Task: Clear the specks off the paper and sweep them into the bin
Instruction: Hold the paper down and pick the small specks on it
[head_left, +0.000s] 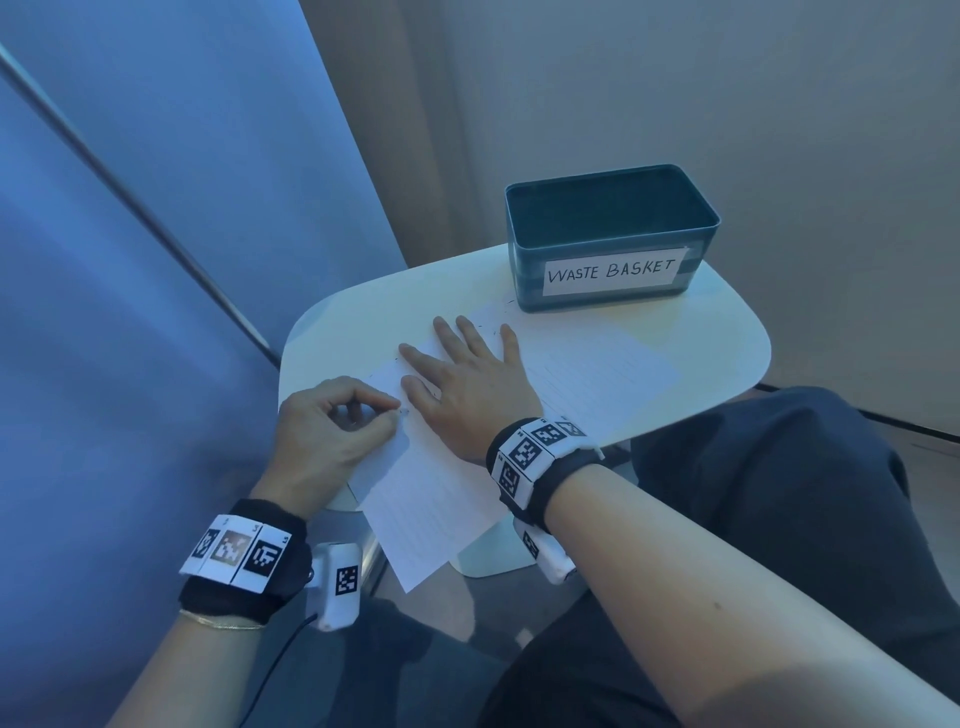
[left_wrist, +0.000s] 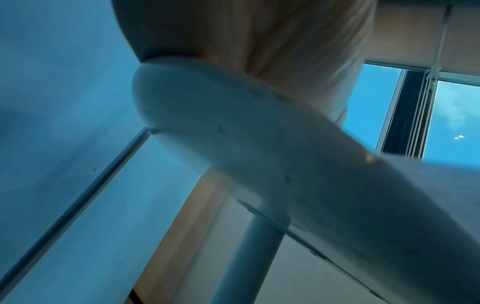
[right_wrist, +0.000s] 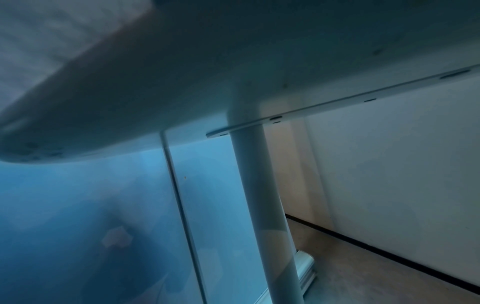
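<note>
A lined white paper (head_left: 431, 499) lies on the small white table (head_left: 353, 322), its near end hanging over the front edge. My right hand (head_left: 444, 361) rests flat on the paper with fingers spread. A few tiny dark specks (head_left: 400, 358) show by its fingertips and toward the bin. My left hand (head_left: 392, 410) is curled at the paper's left edge, thumb and forefinger pinched together on it. The teal bin (head_left: 613, 234), labelled WASTE BASKET, stands at the table's far side. The right wrist view shows the overhanging paper (right_wrist: 39, 37) from below.
A second sheet (head_left: 597, 374) lies to the right, under the first. A blue panel wall (head_left: 156, 260) stands close on the left. My dark-clothed legs (head_left: 753, 493) are under the table's right side. Both wrist views look at the table's underside (right_wrist: 233, 61) and its leg (right_wrist: 259, 185).
</note>
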